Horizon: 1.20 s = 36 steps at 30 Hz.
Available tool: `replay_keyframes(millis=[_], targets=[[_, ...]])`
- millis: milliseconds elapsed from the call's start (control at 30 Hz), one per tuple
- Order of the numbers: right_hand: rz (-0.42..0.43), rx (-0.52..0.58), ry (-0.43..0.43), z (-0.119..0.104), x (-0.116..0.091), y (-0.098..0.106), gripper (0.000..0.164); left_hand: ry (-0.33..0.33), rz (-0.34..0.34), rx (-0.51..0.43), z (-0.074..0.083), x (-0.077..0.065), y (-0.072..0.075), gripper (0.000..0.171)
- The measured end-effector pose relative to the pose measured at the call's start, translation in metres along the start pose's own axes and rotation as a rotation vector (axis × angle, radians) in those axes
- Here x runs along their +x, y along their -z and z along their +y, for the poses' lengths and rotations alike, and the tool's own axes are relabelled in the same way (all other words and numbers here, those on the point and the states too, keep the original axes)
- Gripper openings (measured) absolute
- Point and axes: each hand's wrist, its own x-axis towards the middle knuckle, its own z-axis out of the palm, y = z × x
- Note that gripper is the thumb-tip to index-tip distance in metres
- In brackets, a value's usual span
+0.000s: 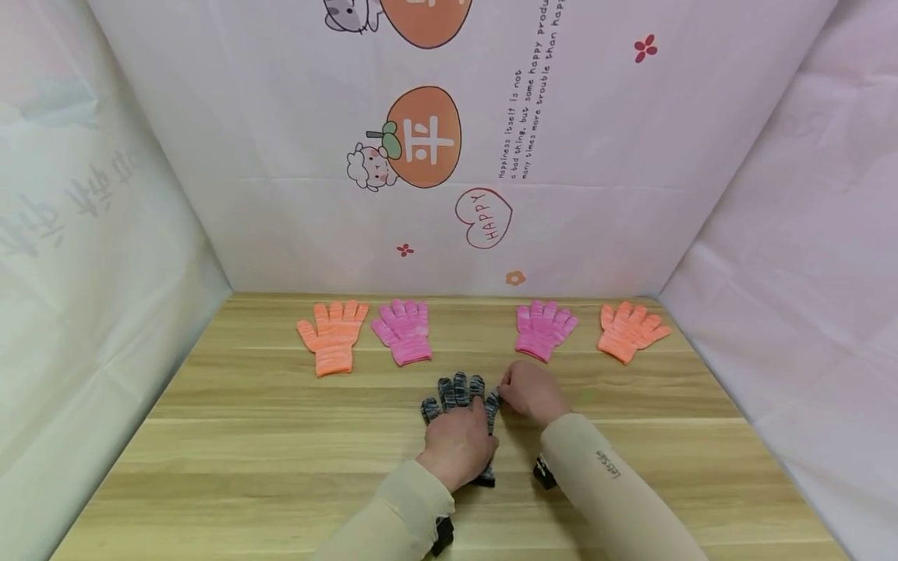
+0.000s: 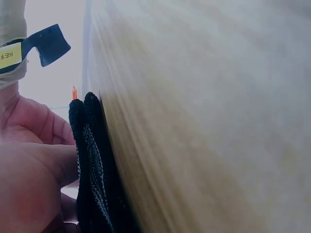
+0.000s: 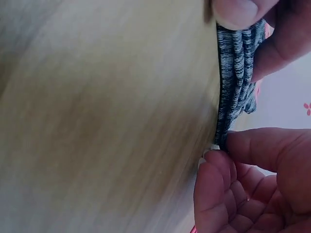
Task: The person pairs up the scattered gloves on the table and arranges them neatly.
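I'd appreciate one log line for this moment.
left hand: on gray-black knit glove | right hand: pinches its rightmost digit | beyond: pink gloves, orange gloves

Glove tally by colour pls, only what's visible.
Orange: 2 (far-left glove, far-right glove)
Pink: 2 (left pink glove, right pink glove)
Dark grey: 1 (dark grey glove, partly covered by the left hand; can't tell if another lies beneath)
Total: 5 visible

Head view is bright, 2 wrist views dimmer.
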Motion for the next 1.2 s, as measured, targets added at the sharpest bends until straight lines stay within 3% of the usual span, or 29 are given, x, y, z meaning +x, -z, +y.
replay_keyframes(millis=[67, 267, 500, 800, 1100, 1200], targets=[[0.016, -0.018, -0.004, -0.001, 0.001, -0.001, 0.011, -0.003, 0.003, 0.003, 0.000, 0.000, -0.001, 0.072], [0.094, -0.070, 0.061, -0.010, -0.001, 0.003, 0.015, -0.008, 0.022, 0.023, -0.001, 0.000, -0.001, 0.070], [0.009, -0.132, 0.078, -0.015, -0.004, -0.001, 0.007, -0.009, 0.024, -0.003, -0.002, -0.002, -0.001, 0.070], [0.037, -0.105, 0.085, -0.014, -0.010, 0.001, 0.011, -0.093, 0.062, -0.082, -0.008, -0.011, 0.001, 0.063], [0.086, -0.076, 0.145, -0.026, -0.028, 0.005, 0.012, -0.224, 0.129, -0.158, -0.025, -0.025, 0.017, 0.031], [0.084, -0.064, 0.193, -0.032, -0.038, -0.001, 0.008, -0.230, 0.152, -0.175, -0.037, -0.025, 0.025, 0.015]])
